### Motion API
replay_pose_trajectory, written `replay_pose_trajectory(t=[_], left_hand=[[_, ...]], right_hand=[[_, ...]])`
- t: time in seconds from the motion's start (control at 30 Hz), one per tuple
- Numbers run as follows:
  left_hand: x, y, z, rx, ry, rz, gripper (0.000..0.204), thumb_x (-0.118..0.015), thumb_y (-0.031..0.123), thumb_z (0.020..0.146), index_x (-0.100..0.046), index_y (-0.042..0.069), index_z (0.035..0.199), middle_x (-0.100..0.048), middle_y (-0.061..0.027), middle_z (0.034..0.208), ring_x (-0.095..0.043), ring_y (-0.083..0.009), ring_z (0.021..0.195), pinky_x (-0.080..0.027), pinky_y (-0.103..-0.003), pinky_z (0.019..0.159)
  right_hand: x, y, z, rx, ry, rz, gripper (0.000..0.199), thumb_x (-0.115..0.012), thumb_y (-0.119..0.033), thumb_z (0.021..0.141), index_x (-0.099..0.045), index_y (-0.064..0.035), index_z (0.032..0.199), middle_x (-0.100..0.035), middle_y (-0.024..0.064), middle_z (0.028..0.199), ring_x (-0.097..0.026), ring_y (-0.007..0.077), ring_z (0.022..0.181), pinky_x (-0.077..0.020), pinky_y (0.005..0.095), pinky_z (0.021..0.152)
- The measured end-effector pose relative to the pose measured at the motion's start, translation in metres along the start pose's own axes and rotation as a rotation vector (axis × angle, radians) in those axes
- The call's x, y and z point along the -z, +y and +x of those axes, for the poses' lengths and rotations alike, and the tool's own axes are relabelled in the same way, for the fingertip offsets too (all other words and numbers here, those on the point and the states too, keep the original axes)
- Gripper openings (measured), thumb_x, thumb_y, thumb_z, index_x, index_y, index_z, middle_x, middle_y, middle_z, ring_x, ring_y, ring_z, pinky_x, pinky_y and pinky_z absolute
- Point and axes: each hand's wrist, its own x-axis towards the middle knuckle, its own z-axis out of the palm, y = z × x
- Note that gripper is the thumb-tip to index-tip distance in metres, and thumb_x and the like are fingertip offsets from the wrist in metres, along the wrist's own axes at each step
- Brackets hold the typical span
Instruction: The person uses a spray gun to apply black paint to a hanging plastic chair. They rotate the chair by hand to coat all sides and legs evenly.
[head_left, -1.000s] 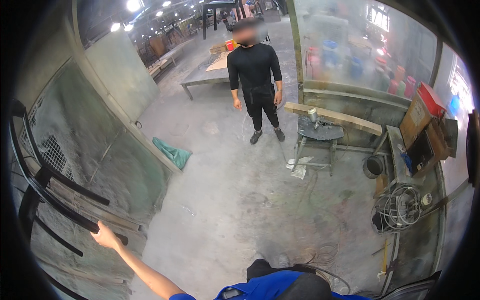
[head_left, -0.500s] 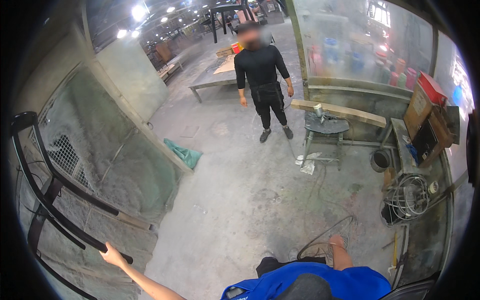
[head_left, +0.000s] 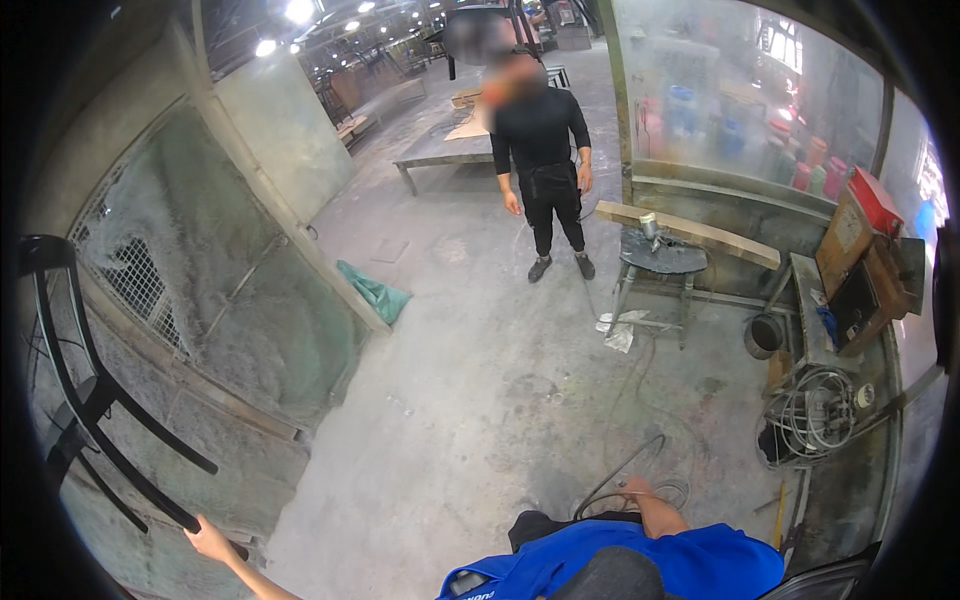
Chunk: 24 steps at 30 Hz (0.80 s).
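Observation:
A black chair (head_left: 95, 398) with long curved legs is tilted at the left, beside the dusty wall panel. My left hand (head_left: 211, 541) is closed round one of its legs, close to that leg's end. Low in the view, near my blue top, my right hand (head_left: 638, 488) is closed on a thin dark hose (head_left: 622, 466). Loops of the hose hang on both sides of that hand. The fingers themselves are small and partly hidden.
A person in black (head_left: 540, 150) stands ahead, before a low table (head_left: 440, 150). To the right are a stool (head_left: 660, 255) with a spray gun (head_left: 649, 228) on it, a bucket (head_left: 763, 337) and a wire coil (head_left: 820, 415). A green bag (head_left: 372, 293) lies by the left partition.
The chair has swung lower and turned in my left hand, which has moved down and slightly left. My right hand has shifted left with the hose. The whole view has turned a little.

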Motion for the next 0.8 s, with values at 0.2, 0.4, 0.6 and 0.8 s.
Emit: replay_pose_trajectory(t=[0.2, 0.4, 0.6, 0.8], left_hand=[[-0.02, 0.059, -0.029, 0.019, 0.025, 0.07, 0.056, -0.068, 0.037, 0.087, -0.065, -0.001, 0.127, -0.073, -0.023, 0.112, -0.068, -0.0435, 0.105, -0.051, -0.05, 0.091], [-0.053, 0.137, -0.047, 0.007, 0.066, 0.038, 0.056, -0.065, 0.041, 0.085, -0.067, 0.0, 0.123, -0.073, -0.0234, 0.111, -0.068, -0.0459, 0.104, -0.051, -0.054, 0.092], [-0.07, 0.183, -0.069, 0.048, 0.023, -0.09, 0.059, -0.071, 0.044, 0.084, -0.067, -0.001, 0.122, -0.074, -0.0235, 0.111, -0.068, -0.0459, 0.104, -0.051, -0.054, 0.092], [-0.065, 0.179, -0.079, 0.051, -0.029, -0.184, 0.059, -0.071, 0.045, 0.084, -0.067, 0.002, 0.123, -0.074, -0.0201, 0.113, -0.069, -0.0445, 0.104, -0.051, -0.053, 0.093]], right_hand=[[0.012, 0.047, 0.031, -0.183, 0.067, 0.118, 0.044, -0.071, -0.036, 0.084, -0.077, -0.006, 0.115, -0.072, 0.0207, 0.122, -0.07, 0.0358, 0.115, -0.0561, 0.0461, 0.094], [-0.021, 0.084, -0.059, -0.134, 0.236, 0.204, 0.05, -0.078, -0.042, 0.082, -0.076, -0.0058, 0.118, -0.072, 0.0203, 0.123, -0.068, 0.035, 0.118, -0.0539, 0.0472, 0.097], [-0.083, 0.144, -0.07, -0.316, -0.059, 0.377, 0.048, -0.079, -0.039, 0.082, -0.075, -0.0035, 0.115, -0.074, 0.018, 0.114, -0.071, 0.0322, 0.11, -0.0546, 0.0452, 0.092], [-0.03, 0.128, -0.014, -0.23, -0.028, 0.16, 0.045, -0.079, -0.037, 0.083, -0.075, -0.0005, 0.108, -0.076, 0.0162, 0.101, -0.075, 0.0312, 0.095, -0.0557, 0.0432, 0.082]])
